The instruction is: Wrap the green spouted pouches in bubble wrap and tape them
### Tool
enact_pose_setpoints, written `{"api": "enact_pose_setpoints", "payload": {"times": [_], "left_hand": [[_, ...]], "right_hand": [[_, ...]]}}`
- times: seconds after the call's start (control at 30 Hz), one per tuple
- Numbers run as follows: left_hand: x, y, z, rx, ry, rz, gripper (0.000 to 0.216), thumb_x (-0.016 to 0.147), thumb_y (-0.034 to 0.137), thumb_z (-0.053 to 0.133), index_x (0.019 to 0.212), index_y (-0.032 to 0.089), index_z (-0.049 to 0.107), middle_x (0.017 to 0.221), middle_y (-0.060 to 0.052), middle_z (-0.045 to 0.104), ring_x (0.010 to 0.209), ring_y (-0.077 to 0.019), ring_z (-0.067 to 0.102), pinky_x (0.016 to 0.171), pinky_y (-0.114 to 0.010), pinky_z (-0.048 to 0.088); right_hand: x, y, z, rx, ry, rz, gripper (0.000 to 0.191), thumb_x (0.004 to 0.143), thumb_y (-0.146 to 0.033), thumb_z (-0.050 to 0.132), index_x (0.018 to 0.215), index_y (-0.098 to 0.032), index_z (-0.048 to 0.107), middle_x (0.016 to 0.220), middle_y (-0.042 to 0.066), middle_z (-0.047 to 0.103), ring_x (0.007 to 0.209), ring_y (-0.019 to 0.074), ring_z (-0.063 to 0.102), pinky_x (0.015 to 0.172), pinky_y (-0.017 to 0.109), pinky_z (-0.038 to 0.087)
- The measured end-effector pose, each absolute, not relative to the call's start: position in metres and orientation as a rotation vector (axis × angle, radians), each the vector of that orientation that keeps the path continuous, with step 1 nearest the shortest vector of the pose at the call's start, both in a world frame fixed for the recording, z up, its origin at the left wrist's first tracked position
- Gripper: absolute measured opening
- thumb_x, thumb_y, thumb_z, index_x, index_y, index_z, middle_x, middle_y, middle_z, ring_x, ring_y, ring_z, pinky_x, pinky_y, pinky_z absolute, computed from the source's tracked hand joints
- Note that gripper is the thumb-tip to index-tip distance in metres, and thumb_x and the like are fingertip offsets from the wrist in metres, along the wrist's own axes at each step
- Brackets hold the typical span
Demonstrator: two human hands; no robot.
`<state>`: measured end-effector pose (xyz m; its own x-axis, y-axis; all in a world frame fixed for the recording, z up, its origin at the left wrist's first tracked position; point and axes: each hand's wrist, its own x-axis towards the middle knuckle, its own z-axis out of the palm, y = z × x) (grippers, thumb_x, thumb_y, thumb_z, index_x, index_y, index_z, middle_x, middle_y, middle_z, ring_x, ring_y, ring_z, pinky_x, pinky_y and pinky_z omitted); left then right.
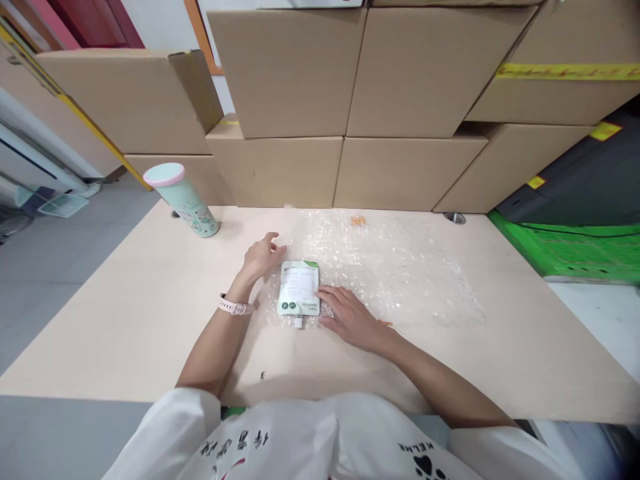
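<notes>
A white and green spouted pouch (299, 288) lies flat on a sheet of bubble wrap (395, 267), its white cap toward me. My right hand (353, 318) rests on the wrap at the pouch's right side, fingers stretched out, fingertips at the pouch's edge. At the upper left of the pouch, my left hand (263, 257) is over the left edge of the wrap with its fingers apart. Whether those fingers touch the film is hard to make out. A pink band sits on my left wrist.
A mint-green tumbler (187, 203) with a pink-rimmed lid stands at the table's left back. Cardboard boxes (287, 170) are stacked along the back edge. A green crate (590, 253) and a dark bin (575, 173) are at the right. Small orange pieces (358, 221) show on the wrap.
</notes>
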<state>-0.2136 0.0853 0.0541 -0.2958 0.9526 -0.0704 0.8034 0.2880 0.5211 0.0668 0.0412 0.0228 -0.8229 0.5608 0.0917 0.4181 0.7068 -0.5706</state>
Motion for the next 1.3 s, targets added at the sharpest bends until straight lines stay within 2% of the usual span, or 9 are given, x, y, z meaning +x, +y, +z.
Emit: {"api": "enact_pose_setpoints", "payload": {"times": [0.2,0.4,0.53,0.63,0.77,0.9,1.07,1.23,1.3], "left_hand": [[-0.21,0.076,0.067,1.929,2.024,0.626,0.044,0.084,0.034,0.062,0.125,0.02,0.057,0.119,-0.01,0.064,0.105,-0.0247,0.06,0.089,-0.036,0.047],[-0.189,0.063,0.074,2.2,1.511,0.022,0.072,0.071,0.036,0.075,0.136,0.023,0.049,0.129,-0.009,0.059,0.121,-0.0296,0.048,0.097,-0.037,0.041],[-0.185,0.069,0.065,2.095,1.735,0.052,0.077,0.067,0.038,0.078,0.136,0.02,0.049,0.119,-0.013,0.064,0.116,-0.0333,0.052,0.09,-0.037,0.042],[-0.189,0.074,0.063,1.991,1.755,0.214,0.051,0.062,0.035,0.08,0.108,0.019,0.065,0.1,-0.01,0.067,0.1,-0.0296,0.058,0.079,-0.033,0.043],[-0.195,0.069,0.08,1.754,1.536,0.517,0.019,0.072,0.038,0.069,0.076,0.02,0.061,0.073,-0.001,0.06,0.066,-0.0159,0.053,0.059,-0.026,0.038],[-0.203,0.057,0.106,1.487,1.281,0.773,0.027,0.078,0.046,0.066,0.073,0.021,0.056,0.062,0.002,0.049,0.054,-0.0107,0.043,0.051,-0.024,0.031],[-0.206,0.058,0.106,1.344,1.394,1.067,0.044,0.084,0.057,0.057,0.064,0.021,0.041,0.056,0.004,0.035,0.047,-0.008,0.029,0.047,-0.023,0.023],[-0.19,0.076,0.066,1.679,1.508,0.874,0.041,0.092,0.053,0.039,0.065,0.021,0.038,0.056,0.005,0.036,0.048,-0.0093,0.033,0.048,-0.023,0.028],[-0.186,0.083,0.049,1.763,1.544,0.801,0.04,0.091,0.047,0.043,0.061,0.021,0.039,0.055,0.005,0.036,0.051,-0.0102,0.035,0.051,-0.023,0.028]], "right_hand": [[0.071,0.051,0.023,-0.802,-2.629,0.67,0.017,0.099,-0.031,0.047,0.107,-0.02,0.058,0.105,0.008,0.06,0.098,0.0234,0.053,0.086,0.04,0.046],[0.071,0.055,0.016,-0.808,-2.608,0.636,0.015,0.097,-0.032,0.051,0.1,-0.019,0.058,0.099,0.008,0.058,0.094,0.0233,0.052,0.084,0.04,0.045],[0.072,0.055,0.015,-0.804,-2.587,0.644,0.014,0.097,-0.032,0.051,0.099,-0.019,0.058,0.099,0.008,0.058,0.094,0.0228,0.052,0.087,0.04,0.045],[0.072,0.055,0.015,-0.806,-2.567,0.663,0.014,0.097,-0.032,0.05,0.099,-0.021,0.058,0.098,0.007,0.059,0.095,0.0225,0.053,0.089,0.041,0.044],[0.071,0.056,0.016,-0.814,-2.551,0.688,0.015,0.098,-0.032,0.048,0.097,-0.022,0.059,0.098,0.007,0.059,0.095,0.0224,0.053,0.087,0.04,0.045],[0.071,0.056,0.016,-0.812,-2.533,0.724,0.016,0.098,-0.028,0.046,0.095,-0.022,0.06,0.096,0.007,0.059,0.093,0.022,0.053,0.083,0.038,0.045],[0.071,0.056,0.017,-0.814,-2.513,0.748,0.017,0.099,-0.026,0.044,0.096,-0.021,0.061,0.096,0.007,0.059,0.093,0.0217,0.053,0.084,0.038,0.045],[0.071,0.057,0.015,-0.793,-2.505,0.735,0.017,0.099,-0.025,0.044,0.095,-0.021,0.06,0.094,0.006,0.059,0.091,0.0209,0.053,0.084,0.038,0.045],[0.071,0.057,0.014,-0.801,-2.507,0.733,0.016,0.099,-0.025,0.044,0.095,-0.022,0.06,0.095,0.006,0.06,0.091,0.0211,0.053,0.084,0.038,0.045]]}}
